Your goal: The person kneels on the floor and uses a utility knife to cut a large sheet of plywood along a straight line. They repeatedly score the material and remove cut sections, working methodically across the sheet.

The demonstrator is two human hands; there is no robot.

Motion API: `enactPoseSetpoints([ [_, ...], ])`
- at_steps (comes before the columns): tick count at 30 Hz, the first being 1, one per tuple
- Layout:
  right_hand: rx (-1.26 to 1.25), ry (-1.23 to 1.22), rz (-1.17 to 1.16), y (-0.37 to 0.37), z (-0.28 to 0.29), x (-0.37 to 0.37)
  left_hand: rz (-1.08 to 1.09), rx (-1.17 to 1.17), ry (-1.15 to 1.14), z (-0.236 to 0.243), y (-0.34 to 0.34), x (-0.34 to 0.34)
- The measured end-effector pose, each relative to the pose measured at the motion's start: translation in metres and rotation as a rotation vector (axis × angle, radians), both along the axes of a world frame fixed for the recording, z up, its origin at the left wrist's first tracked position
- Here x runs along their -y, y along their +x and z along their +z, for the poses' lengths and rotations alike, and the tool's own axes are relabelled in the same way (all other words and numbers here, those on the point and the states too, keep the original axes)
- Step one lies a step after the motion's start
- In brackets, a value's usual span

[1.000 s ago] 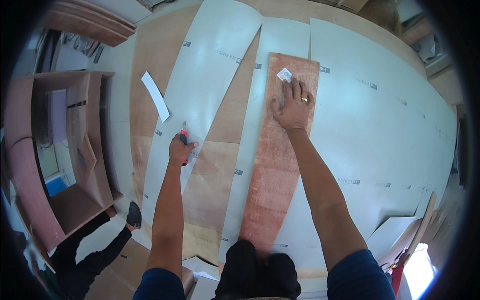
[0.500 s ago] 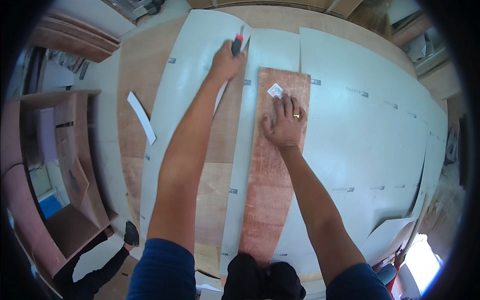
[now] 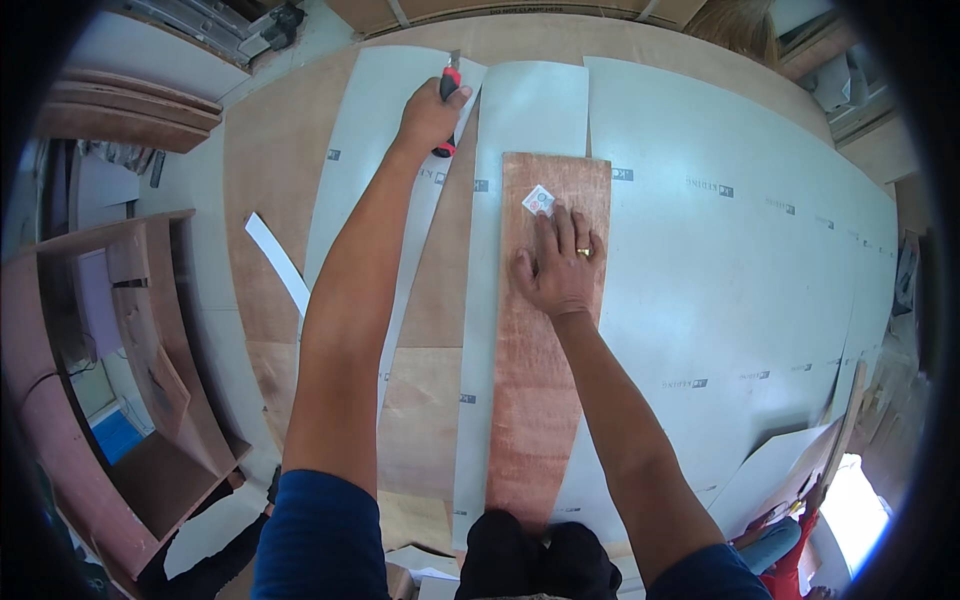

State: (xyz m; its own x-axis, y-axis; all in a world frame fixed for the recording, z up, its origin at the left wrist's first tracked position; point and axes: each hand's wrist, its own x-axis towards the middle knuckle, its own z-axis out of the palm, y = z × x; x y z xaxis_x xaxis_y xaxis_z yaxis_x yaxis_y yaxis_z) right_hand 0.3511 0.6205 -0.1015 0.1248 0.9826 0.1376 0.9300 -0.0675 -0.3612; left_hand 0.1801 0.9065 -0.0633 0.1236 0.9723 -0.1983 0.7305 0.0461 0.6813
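My left hand [image 3: 432, 115] is closed around a red and black utility knife [image 3: 450, 85]. The blade points away from me, close to the far edge of a white laminate sheet [image 3: 350, 150] on the left. Flat on a long reddish plywood board [image 3: 540, 380] lies my right hand [image 3: 560, 260], fingers spread, just below a small white sticker [image 3: 538, 200]. This board rests on more white laminate, with a laminate strip [image 3: 530, 105] showing beyond its far end. Bare plywood [image 3: 440, 270] shows in the wedge-shaped gap between the left sheet and the strip.
A narrow white offcut [image 3: 277, 260] lies at the left. A large laminate sheet [image 3: 730, 280] spreads to the right. An open wooden cabinet frame [image 3: 185, 330] stands at far left, with stacked boards [image 3: 140, 110] beyond. Another person in red [image 3: 800, 550] is at the lower right.
My left hand has shifted slightly left with the knife, and the left sheet's far end sits lower. My right hand stays on the board. The whole view has shifted a little.
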Motion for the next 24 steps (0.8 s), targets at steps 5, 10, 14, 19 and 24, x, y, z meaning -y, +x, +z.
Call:
enactPoseSetpoints([
  [5,0.026,-0.019,0.000,0.000,0.006,-0.001,0.111,-0.494,0.077,-0.003,-0.065,-0.038],
  [10,0.002,-0.051,0.001,-0.007,0.009,-0.003,0.269,-0.604,-0.158,-0.030,-0.241,-0.011],
  [14,0.049,-0.047,0.014,-0.003,-0.003,0.001,0.118,-0.164,-0.235,-0.032,-0.261,0.055],
  [19,0.133,-0.031,0.064,0.010,-0.017,0.011,0.298,0.039,-0.633,-0.018,-0.231,0.077],
  [24,0.087,0.014,0.067,0.000,-0.004,-0.005,0.274,-0.007,-0.526,-0.001,-0.214,0.120],
])
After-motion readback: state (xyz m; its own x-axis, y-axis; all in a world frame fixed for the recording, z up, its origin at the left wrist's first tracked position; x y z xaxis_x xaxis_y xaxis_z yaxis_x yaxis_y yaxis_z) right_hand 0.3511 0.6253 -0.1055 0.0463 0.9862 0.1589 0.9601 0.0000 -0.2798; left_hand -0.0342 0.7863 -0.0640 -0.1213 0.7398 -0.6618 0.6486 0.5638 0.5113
